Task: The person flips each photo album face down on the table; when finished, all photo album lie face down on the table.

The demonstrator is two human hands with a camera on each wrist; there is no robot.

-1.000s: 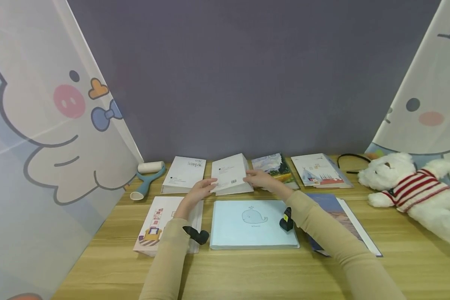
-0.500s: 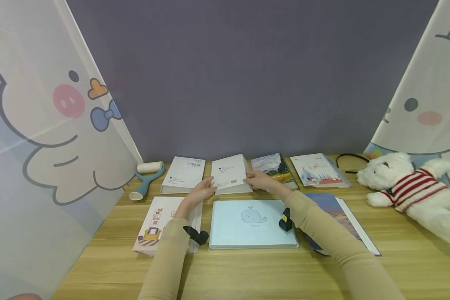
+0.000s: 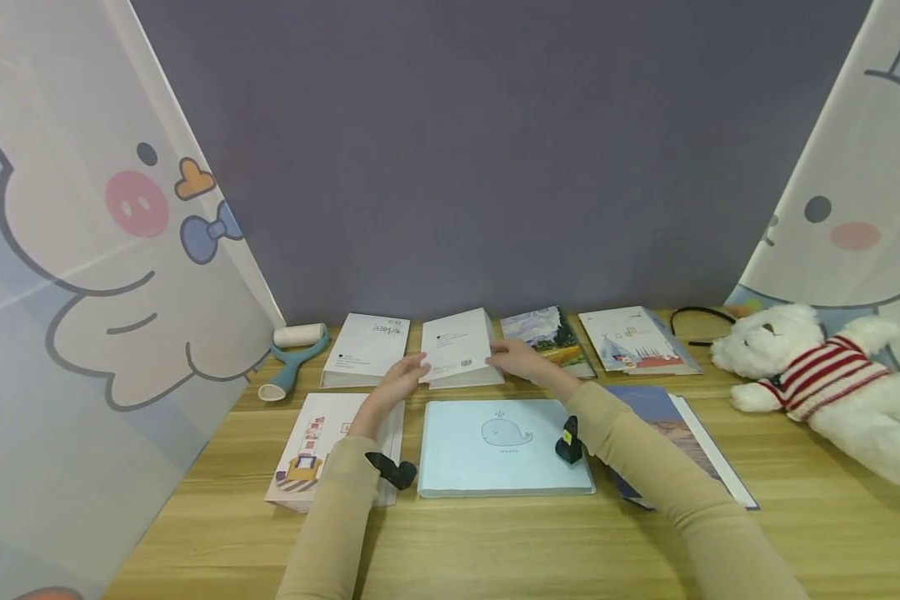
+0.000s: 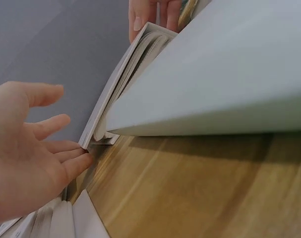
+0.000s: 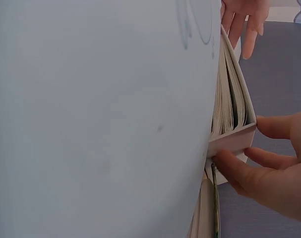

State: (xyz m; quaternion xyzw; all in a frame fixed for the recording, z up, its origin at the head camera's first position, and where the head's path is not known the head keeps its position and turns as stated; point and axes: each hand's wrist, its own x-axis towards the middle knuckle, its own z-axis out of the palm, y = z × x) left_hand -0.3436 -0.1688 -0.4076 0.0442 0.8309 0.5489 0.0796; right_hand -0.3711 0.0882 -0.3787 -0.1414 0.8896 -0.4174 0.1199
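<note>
A thick white book [image 3: 453, 340], its printed back cover with a barcode facing up, lies in the middle of the back row. My left hand [image 3: 399, 383] is at its left edge; in the left wrist view the lower fingertips meet the cover's corner, while the thumb and index finger stand free. On the other side my right hand [image 3: 523, 362] holds the spine end. The right wrist view shows the right thumb at the cover's corner and the fingers [image 5: 234, 171] against the spine. The pale blue whale book [image 3: 506, 467] hides part of it in both wrist views.
Books flank it in the back row: a white one [image 3: 366, 350], a landscape-painting one [image 3: 547, 333] and a tent one [image 3: 633, 333]. In front lie a house-picture book [image 3: 307, 450] and a blue one [image 3: 656, 408]. A lint roller [image 3: 288, 371], headband [image 3: 701, 310] and plush bear [image 3: 832, 375] sit at the sides.
The left fingertips have eased slightly outward at the white book's left edge. The right hand and the book stay nearly where they were; the head view has shifted slightly.
</note>
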